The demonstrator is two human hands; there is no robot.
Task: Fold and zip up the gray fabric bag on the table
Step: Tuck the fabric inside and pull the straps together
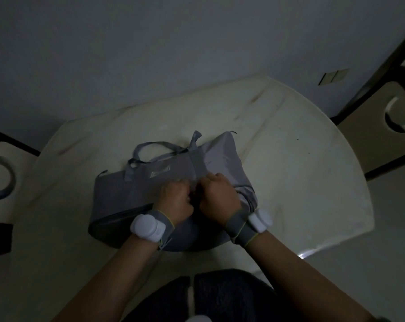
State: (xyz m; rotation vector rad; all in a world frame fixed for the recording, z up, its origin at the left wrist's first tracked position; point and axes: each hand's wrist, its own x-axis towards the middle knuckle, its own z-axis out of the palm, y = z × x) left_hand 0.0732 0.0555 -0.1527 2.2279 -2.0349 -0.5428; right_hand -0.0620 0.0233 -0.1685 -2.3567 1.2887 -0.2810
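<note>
The gray fabric bag (127, 194) lies flat on the white table (301, 177), its carry handles (150, 147) pointing toward the far side. Its right part is bunched and folded over near the right edge. My left hand (176, 201) and my right hand (216, 196) are side by side on the bag's middle, fingers curled into the fabric below a vertical strap (198, 163). What exactly the fingers pinch is hidden under the knuckles. Both wrists carry gray bands with white round devices. The scene is dim.
A chair (382, 126) with a cut-out back stands at the table's right, another chair (1, 173) at the left. A wall lies behind the table. My dark-clothed lap is at the bottom edge.
</note>
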